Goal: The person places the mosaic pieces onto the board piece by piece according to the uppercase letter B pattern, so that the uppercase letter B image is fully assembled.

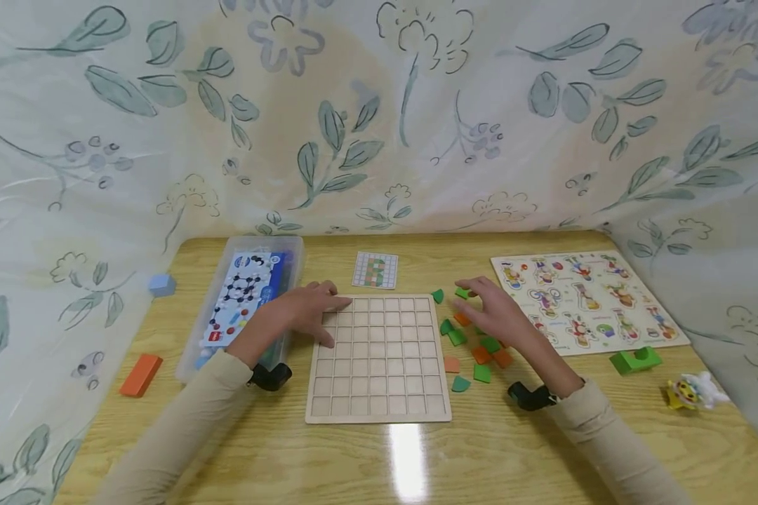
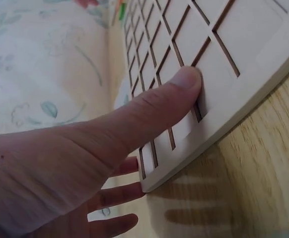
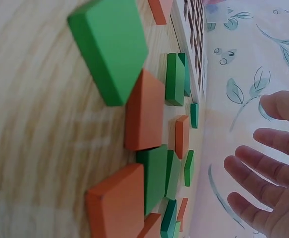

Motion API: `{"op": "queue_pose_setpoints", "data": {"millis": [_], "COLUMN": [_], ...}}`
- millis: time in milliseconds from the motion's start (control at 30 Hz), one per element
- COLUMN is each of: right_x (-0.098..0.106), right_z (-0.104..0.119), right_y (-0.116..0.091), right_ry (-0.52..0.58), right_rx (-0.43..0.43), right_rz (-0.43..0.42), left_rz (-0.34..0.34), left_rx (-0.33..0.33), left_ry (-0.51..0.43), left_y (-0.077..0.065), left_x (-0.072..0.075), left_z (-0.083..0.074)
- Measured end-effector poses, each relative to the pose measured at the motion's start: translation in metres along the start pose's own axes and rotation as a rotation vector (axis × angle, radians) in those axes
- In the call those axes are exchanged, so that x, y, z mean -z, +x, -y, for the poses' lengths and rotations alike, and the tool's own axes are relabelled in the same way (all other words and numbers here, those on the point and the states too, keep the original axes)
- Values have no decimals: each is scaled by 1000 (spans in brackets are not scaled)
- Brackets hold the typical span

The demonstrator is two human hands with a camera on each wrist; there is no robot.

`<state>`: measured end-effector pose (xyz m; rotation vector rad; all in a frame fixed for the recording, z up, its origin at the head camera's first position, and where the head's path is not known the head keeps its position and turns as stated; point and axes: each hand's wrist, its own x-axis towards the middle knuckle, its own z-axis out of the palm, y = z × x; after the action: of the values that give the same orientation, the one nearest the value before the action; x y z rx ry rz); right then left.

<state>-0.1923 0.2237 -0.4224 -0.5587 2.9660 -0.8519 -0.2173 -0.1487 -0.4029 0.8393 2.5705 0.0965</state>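
Note:
A square wooden grid board with shallow cells lies on the table, its cells bare. My left hand rests at its far left corner. In the left wrist view the thumb lies on the board's top, with the other fingers spread beside its edge. My right hand hovers with loosely spread fingers over several loose green and orange flat pieces right of the board, holding nothing. Among these are a green square and an orange piece. A small card printed with a coloured grid pattern lies behind the board.
A clear plastic box with a blue printed sheet stands on the left. Near it lie an orange block and a blue block. On the right are a picture puzzle board, a green notched block and small figurines.

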Motion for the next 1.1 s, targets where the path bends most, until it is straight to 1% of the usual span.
{"op": "queue_pose_setpoints", "data": {"millis": [100, 200, 333, 433, 600, 767, 867, 1100], "right_x": [1, 2, 6, 8, 10, 9, 10, 11], "right_z": [1, 1, 0, -1, -2, -5, -7, -12], "right_y": [-1, -2, -3, -3, -4, -3, -4, -4], "right_ry": [6, 6, 7, 7, 8, 10, 9, 5], "right_rx": [-5, -3, 6, 13, 21, 30, 20, 17], "right_rz": [5, 0, -13, -22, -32, -24, -19, -40], "left_rz": [-26, -67, -131, -165, -221, -285, -314, -326], "left_rx": [-6, -36, -91, -120, -145, -141, -134, -123], "left_ry": [-40, -59, -31, -11, -26, 12, 29, 38], "left_y": [-1, -2, 0, 1, 1, 2, 2, 4], "left_x": [-4, -9, -15, -17, -20, -29, -32, -34], "left_z": [5, 11, 17, 19, 21, 24, 25, 25]}}
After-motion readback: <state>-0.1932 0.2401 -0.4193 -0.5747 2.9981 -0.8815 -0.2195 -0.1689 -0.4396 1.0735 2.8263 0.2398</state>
